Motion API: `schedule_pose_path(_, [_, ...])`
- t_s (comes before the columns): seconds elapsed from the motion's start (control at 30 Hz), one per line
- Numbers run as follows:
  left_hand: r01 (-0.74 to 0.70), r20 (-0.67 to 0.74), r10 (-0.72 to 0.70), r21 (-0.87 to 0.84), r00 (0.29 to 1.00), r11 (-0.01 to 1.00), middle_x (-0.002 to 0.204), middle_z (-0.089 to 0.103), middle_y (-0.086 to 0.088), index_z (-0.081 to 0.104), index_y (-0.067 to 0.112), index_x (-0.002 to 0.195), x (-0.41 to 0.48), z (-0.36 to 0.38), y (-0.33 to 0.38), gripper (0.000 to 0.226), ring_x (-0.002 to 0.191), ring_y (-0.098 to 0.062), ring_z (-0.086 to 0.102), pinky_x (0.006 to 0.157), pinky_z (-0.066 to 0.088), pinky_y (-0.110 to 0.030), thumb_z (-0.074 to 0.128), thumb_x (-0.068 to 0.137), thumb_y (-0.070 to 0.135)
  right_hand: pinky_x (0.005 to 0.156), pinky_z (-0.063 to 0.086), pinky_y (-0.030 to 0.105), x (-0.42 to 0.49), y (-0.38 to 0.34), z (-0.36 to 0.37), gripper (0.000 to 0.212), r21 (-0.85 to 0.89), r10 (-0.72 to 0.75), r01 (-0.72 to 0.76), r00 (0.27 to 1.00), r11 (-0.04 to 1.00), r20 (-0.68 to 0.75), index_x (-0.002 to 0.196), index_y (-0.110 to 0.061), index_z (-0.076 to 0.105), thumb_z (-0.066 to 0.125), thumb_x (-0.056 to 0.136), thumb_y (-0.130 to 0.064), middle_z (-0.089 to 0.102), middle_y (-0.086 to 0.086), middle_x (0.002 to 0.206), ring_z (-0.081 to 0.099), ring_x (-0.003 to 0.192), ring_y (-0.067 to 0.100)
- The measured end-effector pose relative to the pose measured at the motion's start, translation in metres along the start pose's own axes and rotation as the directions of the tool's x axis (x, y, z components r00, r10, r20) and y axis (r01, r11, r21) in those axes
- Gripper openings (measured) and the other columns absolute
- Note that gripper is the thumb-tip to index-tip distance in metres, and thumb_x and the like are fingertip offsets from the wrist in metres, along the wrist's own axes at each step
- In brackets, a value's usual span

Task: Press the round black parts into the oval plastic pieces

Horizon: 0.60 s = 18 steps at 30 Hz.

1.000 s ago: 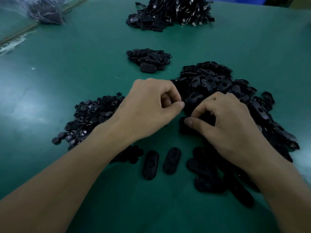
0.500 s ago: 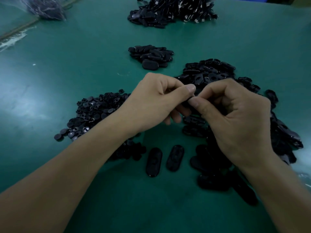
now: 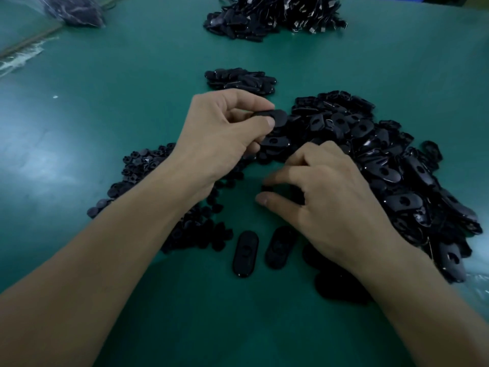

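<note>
My left hand (image 3: 222,133) pinches a black oval plastic piece (image 3: 277,118) between thumb and fingers, lifted above the table. My right hand (image 3: 325,197) is low over the table near a small round black part (image 3: 266,187) by its fingertips; whether it grips the part I cannot tell. A big heap of oval plastic pieces (image 3: 391,165) lies to the right. A heap of round black parts (image 3: 148,165) lies to the left, partly under my left forearm. Two oval pieces (image 3: 245,253) lie side by side in front.
A small stack of oval pieces (image 3: 240,80) sits behind my hands. A larger heap of black parts (image 3: 275,17) is at the far edge, and a plastic bag (image 3: 76,9) at the far left. The green table (image 3: 105,88) spreads around.
My hands have come apart. The left hand moved up and away holding the oval piece, and the right hand dropped down toward the table.
</note>
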<state>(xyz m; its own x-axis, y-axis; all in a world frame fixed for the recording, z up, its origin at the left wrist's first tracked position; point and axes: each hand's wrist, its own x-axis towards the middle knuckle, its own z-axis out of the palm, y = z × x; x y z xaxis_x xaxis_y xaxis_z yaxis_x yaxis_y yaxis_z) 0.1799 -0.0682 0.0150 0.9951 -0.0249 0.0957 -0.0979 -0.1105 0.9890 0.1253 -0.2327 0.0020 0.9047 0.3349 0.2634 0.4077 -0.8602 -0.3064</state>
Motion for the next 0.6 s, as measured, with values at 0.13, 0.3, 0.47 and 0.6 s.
schedule_pose_path(0.13, [-0.006, 0.029, 0.005, 0.033, 1.0, 0.999, 0.069, 0.072, 0.004, 0.075, 0.02, 0.089, -0.002, 0.002, 0.0, 0.013, 0.063, -0.011, 0.063, 0.064, 0.057, -0.021, 0.075, 0.087, 0.007, 0.078, 0.032, 0.028, 0.002, -0.002, 0.001, 0.021, 0.065, 0.009, -0.008, 1.0, 0.998, -0.003, 0.102, -0.026, 0.078, 0.068, 0.09, -0.04, 0.054, -0.007, 0.091, 0.041, 0.091, 0.014])
schedule_pose_path(0.3, [0.006, 0.039, -0.007, 0.04, 0.999, 0.999, 0.072, 0.074, 0.003, 0.072, 0.02, 0.093, -0.003, 0.002, 0.0, 0.017, 0.062, -0.009, 0.064, 0.065, 0.056, -0.019, 0.078, 0.084, 0.007, 0.081, 0.038, 0.031, 0.002, -0.003, 0.001, 0.022, 0.0, -0.013, 0.013, 1.0, 1.0, 0.022, 0.101, -0.018, 0.074, 0.057, 0.098, -0.031, 0.057, -0.002, 0.092, 0.047, 0.09, 0.018])
schedule_pose_path(0.47, [-0.007, 0.052, 0.005, 0.039, 0.999, 0.999, 0.07, 0.073, 0.006, 0.072, 0.018, 0.091, -0.003, 0.002, 0.0, 0.02, 0.063, -0.007, 0.066, 0.065, 0.056, -0.017, 0.077, 0.083, 0.001, 0.069, 0.045, 0.033, 0.001, 0.005, -0.003, 0.016, 0.174, 0.057, -0.026, 0.983, 0.984, -0.176, 0.095, -0.016, 0.064, 0.051, 0.103, -0.02, 0.061, -0.006, 0.084, 0.055, 0.078, 0.014])
schedule_pose_path(0.6, [0.019, 0.074, -0.017, -0.021, 0.997, 1.0, 0.073, 0.074, 0.0, 0.072, 0.014, 0.09, -0.003, 0.004, -0.001, 0.02, 0.07, -0.012, 0.072, 0.067, 0.058, -0.021, 0.076, 0.082, -0.004, 0.062, 0.043, 0.013, -0.001, 0.01, -0.006, 0.012, 0.283, 0.148, -0.061, 0.943, 0.957, -0.299, 0.094, -0.019, 0.065, 0.056, 0.101, -0.019, 0.065, -0.013, 0.079, 0.058, 0.072, 0.005])
